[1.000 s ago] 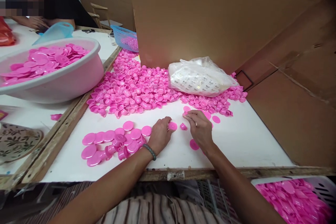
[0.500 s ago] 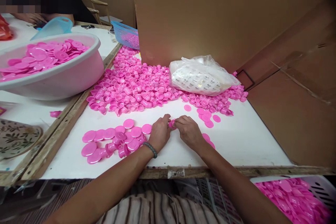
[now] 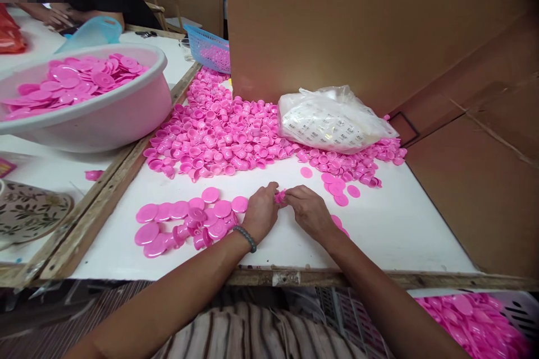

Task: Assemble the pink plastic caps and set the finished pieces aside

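Between my two hands is a small pink plastic piece, probably a toy cup, largely covered by fingers. My left hand, with a beaded bracelet at its wrist, is closed around it from the left. From the right, the fingertips of my right hand pinch at the same piece. Left of my left hand lie pink saucers and some cups on the white tabletop. Beyond my hands spreads a big heap of small pink toy cups. Several flat pink discs lie to the right.
A clear plastic bag of printed labels rests on the heap before a tall cardboard wall. At left stand a basin of pink discs and a patterned mug. A basket of pink parts sits below right. Another person's hands are at upper left.
The camera view has shifted slightly, so the scene sits a little to the right. Both hands stay together at the pink piece, with only slight finger movement.
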The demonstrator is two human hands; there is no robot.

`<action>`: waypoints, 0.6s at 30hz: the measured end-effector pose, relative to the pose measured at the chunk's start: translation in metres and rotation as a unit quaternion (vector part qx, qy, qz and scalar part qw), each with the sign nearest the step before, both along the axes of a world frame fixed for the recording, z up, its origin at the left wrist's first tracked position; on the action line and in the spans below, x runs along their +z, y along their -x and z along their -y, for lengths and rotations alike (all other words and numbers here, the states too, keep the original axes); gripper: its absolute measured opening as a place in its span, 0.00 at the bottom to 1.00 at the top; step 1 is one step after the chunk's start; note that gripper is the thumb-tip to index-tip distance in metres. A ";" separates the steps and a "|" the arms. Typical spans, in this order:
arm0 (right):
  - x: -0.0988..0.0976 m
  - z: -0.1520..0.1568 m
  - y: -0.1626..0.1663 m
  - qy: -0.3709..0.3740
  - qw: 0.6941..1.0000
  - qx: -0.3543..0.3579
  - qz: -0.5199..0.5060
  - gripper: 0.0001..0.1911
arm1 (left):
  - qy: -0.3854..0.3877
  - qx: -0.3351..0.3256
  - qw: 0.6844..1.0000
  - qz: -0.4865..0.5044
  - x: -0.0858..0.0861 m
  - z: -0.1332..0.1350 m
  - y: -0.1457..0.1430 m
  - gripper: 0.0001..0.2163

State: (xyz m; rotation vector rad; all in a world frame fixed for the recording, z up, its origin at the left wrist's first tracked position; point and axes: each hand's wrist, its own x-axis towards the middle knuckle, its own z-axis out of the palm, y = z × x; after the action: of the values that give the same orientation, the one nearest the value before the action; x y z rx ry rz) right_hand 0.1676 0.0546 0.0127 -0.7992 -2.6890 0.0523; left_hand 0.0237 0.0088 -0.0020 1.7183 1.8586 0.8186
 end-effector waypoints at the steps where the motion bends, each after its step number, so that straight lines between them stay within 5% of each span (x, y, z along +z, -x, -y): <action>1: 0.001 0.000 0.000 0.006 1.000 0.007 0.004 0.16 | 0.001 0.000 1.000 -0.003 0.000 0.000 0.000 0.14; 18: 0.012 -0.007 0.008 0.010 0.994 0.064 0.091 0.13 | 0.009 -0.002 1.000 0.001 0.003 0.003 0.000 0.15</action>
State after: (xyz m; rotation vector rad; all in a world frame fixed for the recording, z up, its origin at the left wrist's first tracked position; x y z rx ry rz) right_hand 0.1593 0.0616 0.0249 -0.6647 -2.9144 0.0385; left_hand 0.0237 0.0061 0.0007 1.7091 1.8547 0.7988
